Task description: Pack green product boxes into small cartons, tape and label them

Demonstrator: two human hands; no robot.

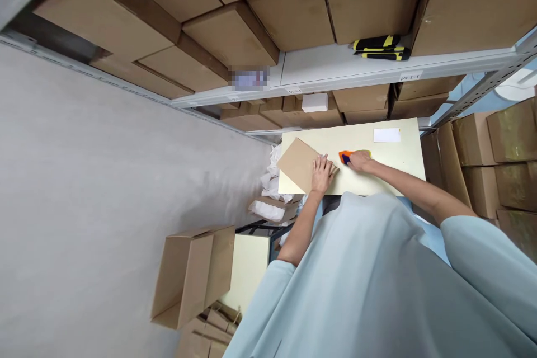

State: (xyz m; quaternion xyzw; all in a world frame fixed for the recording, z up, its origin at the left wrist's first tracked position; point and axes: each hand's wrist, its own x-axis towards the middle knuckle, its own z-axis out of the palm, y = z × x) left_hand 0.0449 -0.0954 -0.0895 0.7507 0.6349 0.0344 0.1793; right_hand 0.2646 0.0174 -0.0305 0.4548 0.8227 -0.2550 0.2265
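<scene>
A flat brown cardboard box (297, 163) lies at an angle on the left part of a cream tabletop (390, 170). My left hand (321, 174) rests on its right side, fingers stretched out and slightly apart, pressing on the cardboard. Just right of the box, my right hand (359, 161) is closed around an orange and dark-blue hand tool (344, 157). A yellow-green edge shows beyond the fingers. The tool's exact kind is too small to make out. It sits apart from the box.
A white paper (386, 135) lies at the table's back right. Shelves of cardboard boxes (289, 17) rise ahead, with black-and-yellow utility knives (380, 47) on one. An open carton (195, 274) stands lower left beside the grey wall (104, 179). Stacked boxes (478, 145) flank the right.
</scene>
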